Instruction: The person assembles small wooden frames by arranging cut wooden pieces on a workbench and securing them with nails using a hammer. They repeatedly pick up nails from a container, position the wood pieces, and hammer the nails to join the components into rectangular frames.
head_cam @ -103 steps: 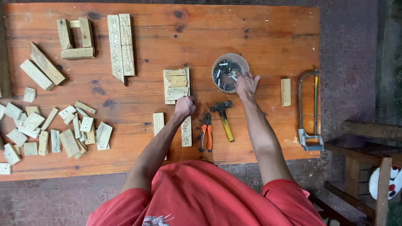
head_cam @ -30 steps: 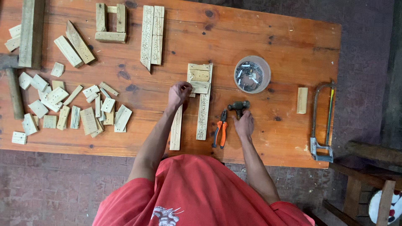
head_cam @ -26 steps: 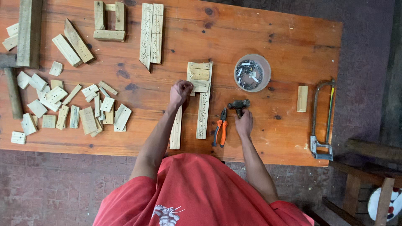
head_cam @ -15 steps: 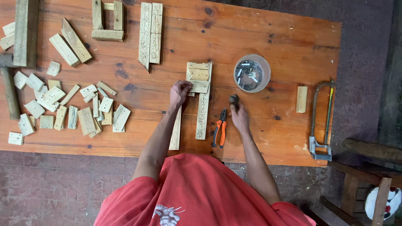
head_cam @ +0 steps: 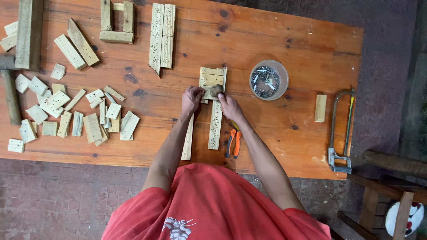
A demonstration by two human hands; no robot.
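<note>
The left hand (head_cam: 192, 98) is curled shut against the lower left edge of a small pale wooden frame of short slats (head_cam: 212, 82), though the fingertips are folded under and what they pinch is too small to tell. The right hand (head_cam: 227, 104) sits just beside it, fist closed around a tool whose dark rounded head (head_cam: 216, 90) shows over the frame's lower edge; it looks like a hammer, but the handle is hidden inside the hand. The two hands are close together, nearly touching.

Directly below them two long pale wooden strips (head_cam: 215, 125) run toward the person, the left one partly covered by the left forearm. Orange-handled pliers (head_cam: 233, 142) lie under the right wrist, their jaws hidden. Up and right of the right hand stands a round clear tub of nails (head_cam: 268, 81). Well off to the right lies a metal-framed hacksaw (head_cam: 340, 129). Far left of the left hand is a scatter of short wooden offcuts (head_cam: 75, 116).
</note>
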